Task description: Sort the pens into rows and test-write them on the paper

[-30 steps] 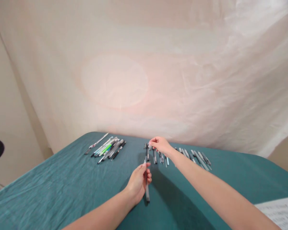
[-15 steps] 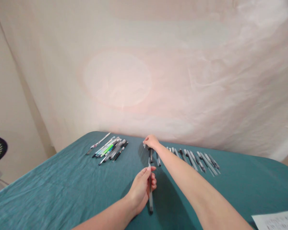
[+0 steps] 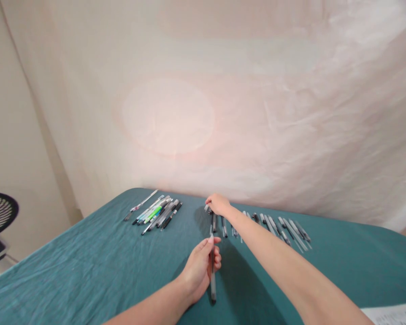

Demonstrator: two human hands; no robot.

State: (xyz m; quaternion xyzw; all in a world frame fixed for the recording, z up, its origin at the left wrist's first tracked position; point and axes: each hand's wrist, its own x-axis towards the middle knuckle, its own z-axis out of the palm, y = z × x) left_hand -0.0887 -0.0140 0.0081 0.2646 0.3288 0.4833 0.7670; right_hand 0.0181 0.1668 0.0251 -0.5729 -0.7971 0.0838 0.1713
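My left hand [image 3: 200, 266] is closed around a clear pen [image 3: 213, 286] with a dark end. The pen points away from me, its near end low over the green cloth. Farther off, my right hand [image 3: 218, 204] is pinched at the left end of a row of pens [image 3: 269, 224]. A small pale piece [image 3: 206, 208] shows at its fingertips; whether it is a cap or a pen's end I cannot tell. Just below that hand lie dark and clear pens [image 3: 214, 223]. My right forearm hides part of the row.
A pile of pens [image 3: 169, 212], with a bright green one [image 3: 153, 214], lies at the far left of the green cloth [image 3: 98, 266]. One longer pen [image 3: 142, 204] is beside it. A printed paper [image 3: 395, 314] is at the near right, a black fan [image 3: 0, 216] at left.
The view has shifted slightly, moving most things a little right and down. My right hand stays at the row's left end. My left hand keeps hold of the pen.
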